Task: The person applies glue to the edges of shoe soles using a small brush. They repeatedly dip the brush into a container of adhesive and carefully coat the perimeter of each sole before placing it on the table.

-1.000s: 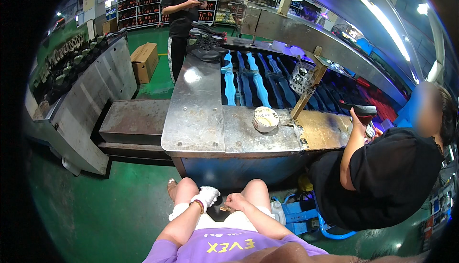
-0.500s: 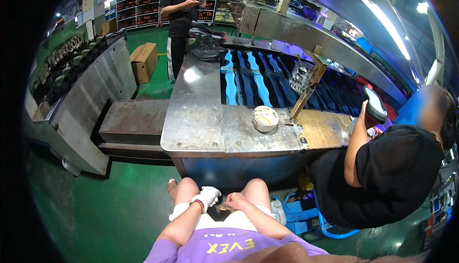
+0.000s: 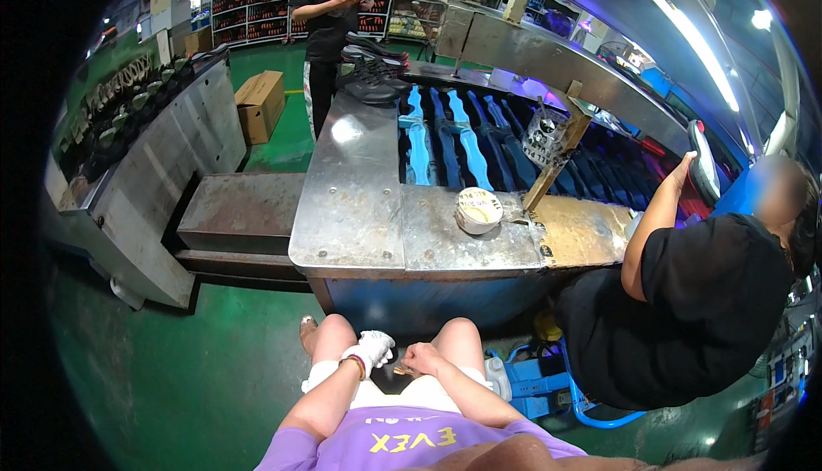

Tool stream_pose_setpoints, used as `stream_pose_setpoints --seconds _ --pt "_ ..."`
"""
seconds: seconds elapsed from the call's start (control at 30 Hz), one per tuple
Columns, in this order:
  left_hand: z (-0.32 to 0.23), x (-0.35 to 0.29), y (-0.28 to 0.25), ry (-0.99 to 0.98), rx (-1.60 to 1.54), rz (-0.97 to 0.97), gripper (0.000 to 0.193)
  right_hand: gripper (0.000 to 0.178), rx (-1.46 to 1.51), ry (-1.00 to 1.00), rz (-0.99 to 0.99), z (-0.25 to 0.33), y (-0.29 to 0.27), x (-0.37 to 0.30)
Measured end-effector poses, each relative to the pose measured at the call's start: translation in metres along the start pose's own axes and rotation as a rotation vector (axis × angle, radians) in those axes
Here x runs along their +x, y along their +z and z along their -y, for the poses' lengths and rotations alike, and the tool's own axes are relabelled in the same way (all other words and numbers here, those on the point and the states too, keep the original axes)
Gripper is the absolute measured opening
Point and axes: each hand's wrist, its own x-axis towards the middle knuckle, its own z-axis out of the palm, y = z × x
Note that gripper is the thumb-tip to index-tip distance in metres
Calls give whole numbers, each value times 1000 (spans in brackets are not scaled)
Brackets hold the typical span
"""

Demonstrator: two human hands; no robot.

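Note:
My left hand (image 3: 373, 350), in a white glove with a bracelet at its wrist, rests by my left thigh with its fingers curled. Anything inside it is hidden. Bare and closed, my right hand (image 3: 420, 358) lies by my right thigh. A small tan-brown piece (image 3: 400, 370) shows at its fingertips, too small to name. Both hands are low in my lap, apart from each other and below the metal table (image 3: 347, 214). On that table, a white tub (image 3: 478, 212) with a pale inside stands nearest to my hands.
Blue slatted supports (image 3: 419, 150) line the conveyor beyond the table edge. Black shoes (image 3: 373, 81) stand at its far left corner. At right a co-worker (image 3: 711, 300) lifts a shoe (image 3: 704, 167). Another person (image 3: 334, 34) stands behind. A cardboard box (image 3: 259, 107) sits on the floor.
The co-worker at right has raised the shoe higher and further right, turning it more upright. My hands have stayed nearly still in my lap.

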Motion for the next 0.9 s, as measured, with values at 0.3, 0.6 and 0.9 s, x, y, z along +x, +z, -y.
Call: stream_pose_setpoints --seconds 0.3,0.6,0.9 --pt "-5 -4 0 -70 -110 0 26 26 -16 4 -3 -2 0 0" --pt "-7 -7 0 -103 -187 -12 28 26 -21 -2 0 1 -1 -1" --pt "-3 -2 2 -75 -123 -21 28 27 -17 8 -3 -2 0 0"
